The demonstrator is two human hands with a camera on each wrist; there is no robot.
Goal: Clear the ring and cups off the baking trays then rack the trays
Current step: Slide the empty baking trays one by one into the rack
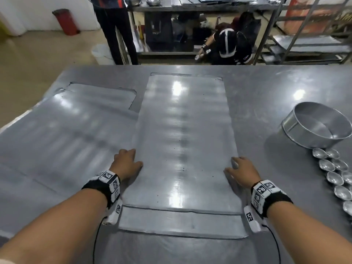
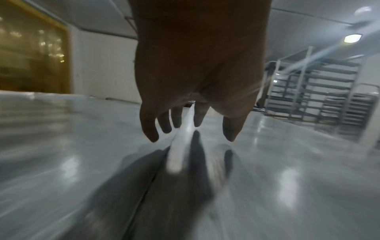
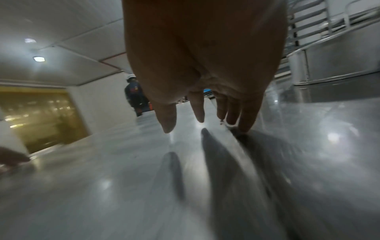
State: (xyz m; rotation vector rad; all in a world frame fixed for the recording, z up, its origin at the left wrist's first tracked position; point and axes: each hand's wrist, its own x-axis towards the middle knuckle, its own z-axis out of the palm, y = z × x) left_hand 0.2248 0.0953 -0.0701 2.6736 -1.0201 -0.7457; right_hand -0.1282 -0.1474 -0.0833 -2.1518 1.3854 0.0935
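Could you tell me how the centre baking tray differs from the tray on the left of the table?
The centre tray lies on top, overlapping the left tray. The left hand and right hand rest at the centre tray's long edges; the left tray's far side is untouched. The centre tray runs away from the person; the left tray is angled. Both are flat, bare grey metal.

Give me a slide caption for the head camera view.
Both hands, left hand and right hand, at the long edges of the middle baking tray.
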